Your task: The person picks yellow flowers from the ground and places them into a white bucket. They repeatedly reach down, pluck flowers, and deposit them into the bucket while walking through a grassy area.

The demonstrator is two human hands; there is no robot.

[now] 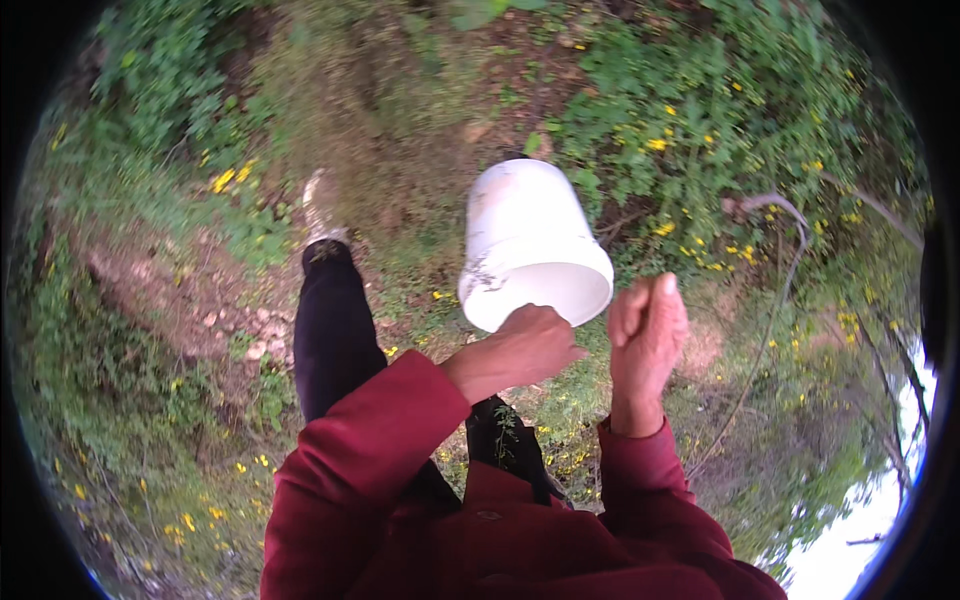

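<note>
A white plastic bucket (525,210) is tilted in front of me, its round mouth turned towards me and its base pointing away. The inside wall that shows is pale and bare; dark specks mark the outside near the left of the rim. My left hand (517,349) is curled at the near edge of the mouth, back of the hand up, and appears to grip the bucket there; its fingertips are hidden. Just right of the rim, my right hand (649,337) is raised with fingers folded in and thumb upward. I see nothing in it.
Leafy plants with yellow flowers (656,144) surround me. A bare, bent branch (795,225) arches at the right. Stones (259,330) lie on bare soil left of my dark-trousered leg (334,322). Brushy growth (390,97) ahead is blurred.
</note>
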